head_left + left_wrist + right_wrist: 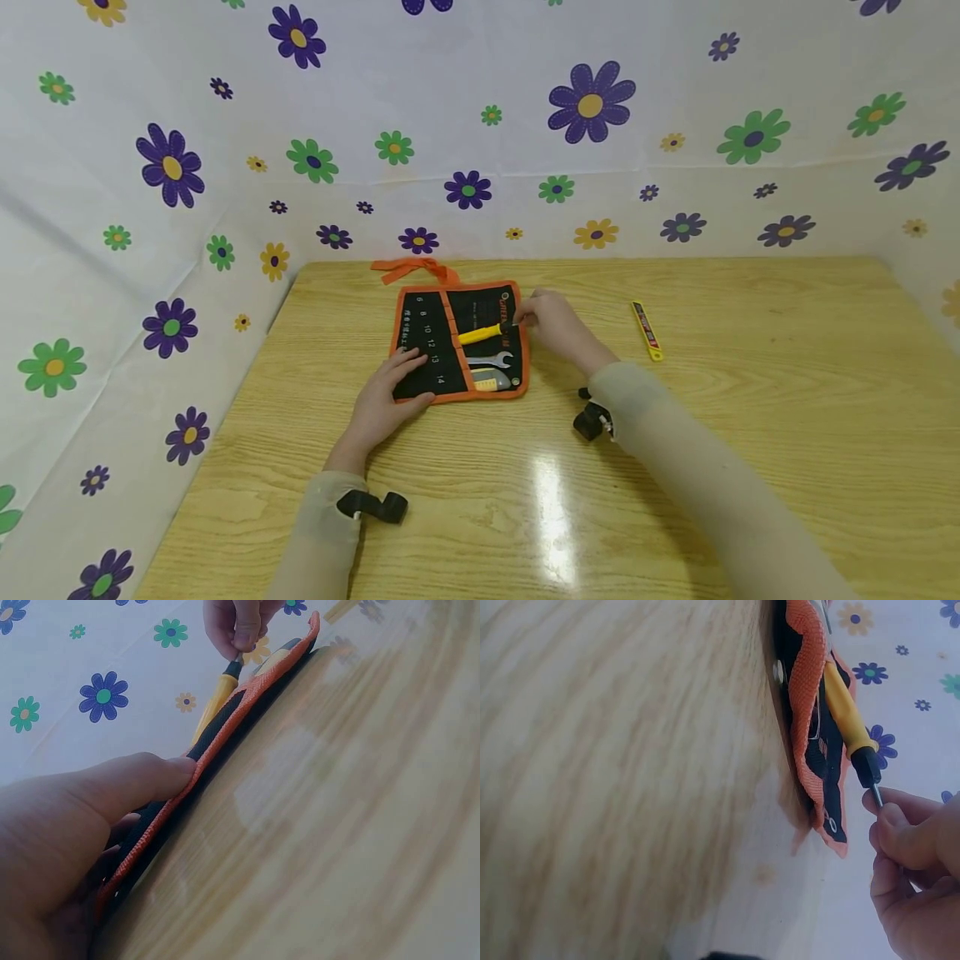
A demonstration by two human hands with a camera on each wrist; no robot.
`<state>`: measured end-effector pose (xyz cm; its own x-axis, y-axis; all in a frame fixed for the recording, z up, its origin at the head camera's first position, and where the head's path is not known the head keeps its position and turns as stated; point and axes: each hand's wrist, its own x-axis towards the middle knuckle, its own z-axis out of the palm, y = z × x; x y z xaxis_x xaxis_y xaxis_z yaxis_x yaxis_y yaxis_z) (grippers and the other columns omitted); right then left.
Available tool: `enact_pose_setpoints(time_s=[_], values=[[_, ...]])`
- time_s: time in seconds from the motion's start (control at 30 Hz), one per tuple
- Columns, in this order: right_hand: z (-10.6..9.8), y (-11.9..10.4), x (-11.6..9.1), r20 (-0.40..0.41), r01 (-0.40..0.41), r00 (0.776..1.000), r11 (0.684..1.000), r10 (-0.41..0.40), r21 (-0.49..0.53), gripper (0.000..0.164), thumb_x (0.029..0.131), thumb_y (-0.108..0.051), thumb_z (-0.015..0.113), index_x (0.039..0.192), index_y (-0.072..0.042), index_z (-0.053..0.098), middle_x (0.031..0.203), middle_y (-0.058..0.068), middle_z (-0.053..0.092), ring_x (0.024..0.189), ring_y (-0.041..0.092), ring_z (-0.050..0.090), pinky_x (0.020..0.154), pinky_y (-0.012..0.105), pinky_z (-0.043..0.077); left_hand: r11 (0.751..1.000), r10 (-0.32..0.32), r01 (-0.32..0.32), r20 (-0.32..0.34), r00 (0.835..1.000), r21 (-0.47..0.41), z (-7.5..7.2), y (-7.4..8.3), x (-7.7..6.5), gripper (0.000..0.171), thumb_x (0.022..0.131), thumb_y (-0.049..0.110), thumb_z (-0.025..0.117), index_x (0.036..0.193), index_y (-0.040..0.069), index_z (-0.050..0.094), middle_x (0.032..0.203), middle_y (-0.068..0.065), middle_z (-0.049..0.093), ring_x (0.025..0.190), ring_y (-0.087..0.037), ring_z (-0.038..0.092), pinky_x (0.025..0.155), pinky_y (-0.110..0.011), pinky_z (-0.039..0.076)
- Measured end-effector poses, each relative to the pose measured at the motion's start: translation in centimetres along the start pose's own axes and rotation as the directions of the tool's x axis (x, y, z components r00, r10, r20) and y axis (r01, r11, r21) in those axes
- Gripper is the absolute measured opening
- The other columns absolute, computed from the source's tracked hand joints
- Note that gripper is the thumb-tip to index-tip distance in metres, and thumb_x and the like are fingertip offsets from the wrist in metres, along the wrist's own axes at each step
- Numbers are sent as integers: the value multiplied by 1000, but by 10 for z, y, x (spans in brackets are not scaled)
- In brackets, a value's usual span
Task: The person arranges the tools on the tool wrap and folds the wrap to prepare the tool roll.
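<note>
A black tool pouch (446, 383) with orange edging lies spread on the table, printed with size numbers. My left hand (382, 400) rests on its left part, fingers extended across the fabric and thumb along the near edge (169, 802). With thumb and fingertips, my right hand (557, 329) pinches the thin metal shaft of a yellow-handled screwdriver (480, 335). Its handle end sits in a pouch pocket, and the black collar (866, 766) shows beside my fingertips; the shaft's tip is hidden by the hand. Below it, a wrench (493, 360) and a grey-and-yellow utility knife (491, 381) stick out of other pockets.
A slim yellow cutter knife (647, 332) lies on the wooden table (765, 400) to the right of my right hand. An orange tie strap (416, 268) trails behind the pouch. A flower-patterned cloth (510, 158) hangs along the back and sides.
</note>
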<state>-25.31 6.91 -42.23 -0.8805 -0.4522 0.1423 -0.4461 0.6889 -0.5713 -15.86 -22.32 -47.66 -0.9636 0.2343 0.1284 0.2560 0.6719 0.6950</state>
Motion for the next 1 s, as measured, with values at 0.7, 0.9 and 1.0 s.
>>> enact_pose_setpoints(time_s=[0.7,0.9,1.0], values=[[18,7,7,78,-33,997,995,26,95,14,90,3,61,92,-1,74,97,13,70,93,28,63,79,37,53,1000,2,-2,4,1000,14,1,-1,1,61,85,37,73,138,16,53,149,-3,38,142,-27,22,109,-54,25],[23,2,12,97,-21,995,995,12,95,13,90,4,62,92,-1,74,91,11,71,86,24,65,78,36,53,1000,-15,15,9,1000,-3,0,0,0,61,84,34,75,138,16,53,150,-2,37,143,-25,20,110,-53,24],[25,0,14,112,-46,993,992,33,117,13,90,3,62,94,0,74,90,10,70,81,21,65,76,34,54,1000,-18,18,14,1000,-4,-1,0,0,61,84,35,74,138,17,53,150,-1,37,143,-25,19,110,-53,23]])
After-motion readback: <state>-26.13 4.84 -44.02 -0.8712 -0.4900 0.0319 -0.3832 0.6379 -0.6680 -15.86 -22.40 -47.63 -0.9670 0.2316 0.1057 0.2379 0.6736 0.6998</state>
